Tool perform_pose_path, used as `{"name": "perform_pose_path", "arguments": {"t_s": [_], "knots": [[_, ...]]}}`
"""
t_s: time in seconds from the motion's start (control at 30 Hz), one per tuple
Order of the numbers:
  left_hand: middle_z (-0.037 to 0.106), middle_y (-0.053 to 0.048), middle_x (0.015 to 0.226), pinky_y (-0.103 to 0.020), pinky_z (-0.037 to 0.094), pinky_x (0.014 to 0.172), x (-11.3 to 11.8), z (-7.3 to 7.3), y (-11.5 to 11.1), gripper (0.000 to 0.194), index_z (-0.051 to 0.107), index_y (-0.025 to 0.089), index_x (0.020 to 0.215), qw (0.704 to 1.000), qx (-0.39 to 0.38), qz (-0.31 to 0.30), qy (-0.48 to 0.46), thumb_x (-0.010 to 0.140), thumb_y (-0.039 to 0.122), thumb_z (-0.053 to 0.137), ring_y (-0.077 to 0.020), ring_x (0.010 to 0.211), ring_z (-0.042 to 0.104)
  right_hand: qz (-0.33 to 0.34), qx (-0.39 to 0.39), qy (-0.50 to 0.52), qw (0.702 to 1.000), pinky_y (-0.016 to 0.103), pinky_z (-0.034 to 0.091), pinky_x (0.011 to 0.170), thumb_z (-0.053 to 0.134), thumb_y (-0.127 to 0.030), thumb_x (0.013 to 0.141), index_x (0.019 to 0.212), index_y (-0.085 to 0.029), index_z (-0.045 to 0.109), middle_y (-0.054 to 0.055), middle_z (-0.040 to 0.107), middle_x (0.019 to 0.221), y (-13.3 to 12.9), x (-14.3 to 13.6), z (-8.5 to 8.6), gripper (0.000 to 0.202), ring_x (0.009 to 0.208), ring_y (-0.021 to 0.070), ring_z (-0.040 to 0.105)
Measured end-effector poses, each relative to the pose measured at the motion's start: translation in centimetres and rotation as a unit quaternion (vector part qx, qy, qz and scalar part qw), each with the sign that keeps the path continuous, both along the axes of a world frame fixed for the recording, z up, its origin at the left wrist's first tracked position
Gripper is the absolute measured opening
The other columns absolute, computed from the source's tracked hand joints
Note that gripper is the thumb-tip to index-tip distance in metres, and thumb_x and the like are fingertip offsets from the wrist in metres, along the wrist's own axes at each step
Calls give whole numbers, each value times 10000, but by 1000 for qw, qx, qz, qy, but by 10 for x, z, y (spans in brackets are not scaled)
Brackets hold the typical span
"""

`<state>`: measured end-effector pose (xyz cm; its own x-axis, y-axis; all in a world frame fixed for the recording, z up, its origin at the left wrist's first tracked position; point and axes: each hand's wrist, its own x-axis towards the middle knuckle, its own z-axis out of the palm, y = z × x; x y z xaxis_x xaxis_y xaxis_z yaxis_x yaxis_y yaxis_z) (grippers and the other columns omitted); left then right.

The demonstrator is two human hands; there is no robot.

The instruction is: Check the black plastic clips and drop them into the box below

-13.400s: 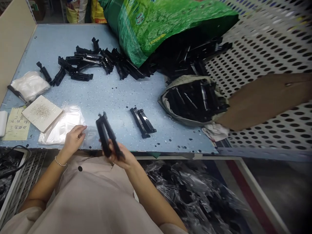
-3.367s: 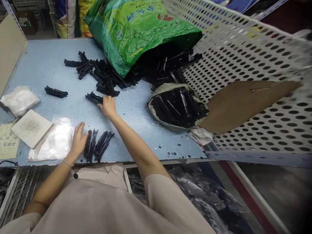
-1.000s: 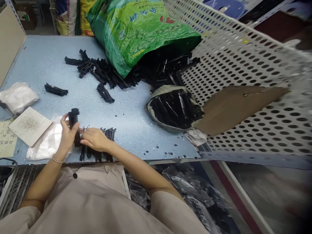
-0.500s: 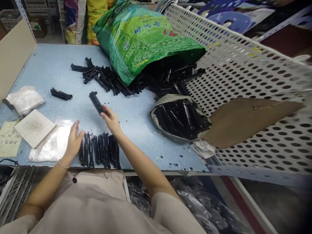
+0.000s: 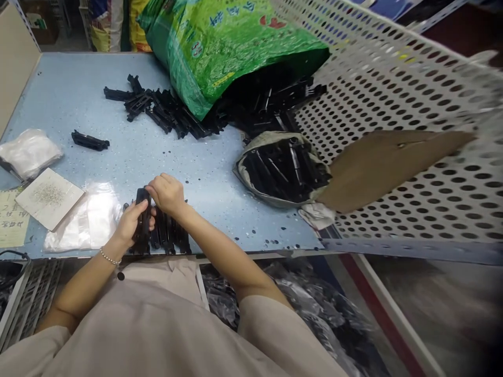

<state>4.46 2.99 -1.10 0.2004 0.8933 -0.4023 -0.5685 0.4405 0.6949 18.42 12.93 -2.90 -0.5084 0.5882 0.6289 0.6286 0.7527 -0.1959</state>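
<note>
My left hand (image 5: 134, 220) is wrapped round a black plastic part (image 5: 142, 222), which stands roughly upright near the table's front edge. At the top of that part, my right hand (image 5: 167, 193) is closed with its fingertips against it; whether it grips the part is hard to see. Under and beside my hands is a row of similar black parts (image 5: 171, 233). One single black part (image 5: 90, 141) lies farther left on the blue table (image 5: 78, 84). A loose pile of black parts (image 5: 157, 110) spreads by the green bag's mouth.
A green bag (image 5: 236, 47) lies at the back against a white perforated panel (image 5: 444, 104). A grey cloth bag (image 5: 255, 191) of black parts sits at the right. Clear plastic bags (image 5: 86, 225), a speckled square plate (image 5: 51, 196) and a note (image 5: 11, 225) are at left.
My right hand has come back toward me with the black part, which is now in my left hand. My left hand has closed round it. The view has shifted slightly downward.
</note>
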Motion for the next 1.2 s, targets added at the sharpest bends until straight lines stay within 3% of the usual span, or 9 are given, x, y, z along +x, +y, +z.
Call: {"name": "perform_pose_path", "arguments": {"t_s": [0.1,0.27,0.4,0.57,0.73,0.93,1.0,1.1,1.2], "knots": [[652,-6,782,-217,463,486,-9,-3,5,425,585,159,916,995,7,75,57,762,511,765,-87,528,576,-16,-12,38,999,339,325,665,290,-452,1067,830,-185,604,57,582,727,-26,-7,1,474,714,194,456],[647,-16,739,-214,457,510,-32,-2,9,474,607,140,893,989,1,97,111,774,582,730,-98,553,592,122,-8,-3,993,357,341,708,362,-511,1034,854,-186,627,93,638,863,-81,-19,-11,456,792,213,487],[659,-9,946,-229,486,573,-35,-3,2,565,489,231,1191,949,99,188,233,783,501,770,-96,614,613,84,-217,37,972,343,376,721,311,-440,1056,805,-188,584,80,607,805,-100,-39,-20,449,772,199,512],[618,-60,1173,-250,532,700,-43,7,-3,725,378,302,1346,890,197,269,313,772,444,798,-130,805,660,107,-478,127,862,287,401,651,146,-506,1069,776,-204,505,16,561,723,-95,-47,-3,554,676,154,524],[650,-5,937,-213,517,558,-54,19,5,418,530,224,1075,974,56,158,155,814,465,751,-89,628,621,221,-181,-20,958,354,375,723,347,-577,1023,950,-195,615,84,615,906,-69,-31,25,472,804,210,491],[486,38,597,-228,445,402,-36,21,-4,351,526,179,788,990,-127,-26,55,809,447,751,-101,461,503,360,-80,-85,925,346,338,667,387,-484,1036,751,-228,560,26,514,707,-61,-24,42,421,698,181,430],[552,7,720,-240,514,506,-29,24,-11,339,564,178,901,989,-18,94,117,819,455,742,-109,566,565,324,-174,-19,930,343,359,672,328,-529,1037,715,-222,512,26,504,702,-67,-26,40,482,693,176,437],[599,-38,1007,-295,577,708,-27,30,-14,598,507,249,1207,893,191,322,251,747,479,811,-160,821,643,229,-401,91,882,314,391,637,154,-566,1046,745,-212,478,15,498,694,-73,-29,39,567,662,157,463],[577,-42,1119,-303,573,687,-35,37,-6,720,423,314,1306,878,230,320,271,732,464,830,-166,837,649,214,-482,92,845,300,414,630,138,-589,1039,817,-204,503,17,532,730,-72,-26,45,576,666,152,489]]}}
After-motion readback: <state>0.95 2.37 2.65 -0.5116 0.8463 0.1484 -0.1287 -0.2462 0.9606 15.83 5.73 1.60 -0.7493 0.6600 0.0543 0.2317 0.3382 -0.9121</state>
